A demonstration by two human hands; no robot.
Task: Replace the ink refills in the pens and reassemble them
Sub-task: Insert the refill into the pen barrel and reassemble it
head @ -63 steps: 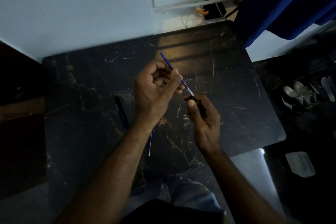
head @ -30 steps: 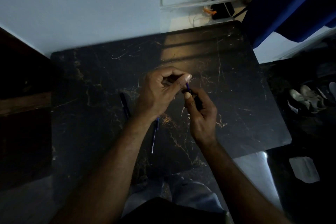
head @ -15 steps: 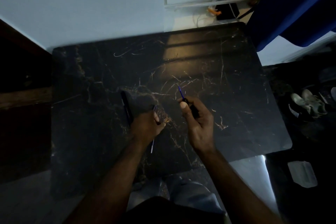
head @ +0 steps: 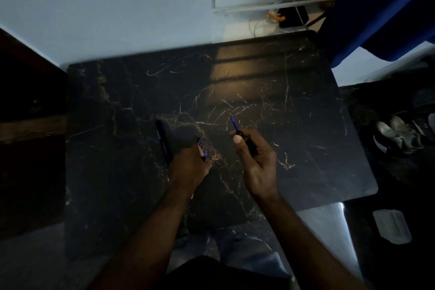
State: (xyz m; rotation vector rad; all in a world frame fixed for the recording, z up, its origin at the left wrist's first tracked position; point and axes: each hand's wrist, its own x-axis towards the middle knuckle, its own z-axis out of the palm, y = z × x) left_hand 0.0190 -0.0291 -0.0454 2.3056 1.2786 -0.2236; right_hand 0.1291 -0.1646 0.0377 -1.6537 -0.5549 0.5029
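Right hand [head: 256,160] raised over black marble tabletop [head: 294,125], forearm angled in from below, grip closed on dark pen barrel [head: 247,142] with blue refill [head: 233,122] poking up and away. Left hand [head: 189,167] lowered to tabletop, knuckles up, grip pinched narrow on small blue pen part [head: 204,155]; kind of part unclear. Second dark pen [head: 162,141] flat just beside left hand.
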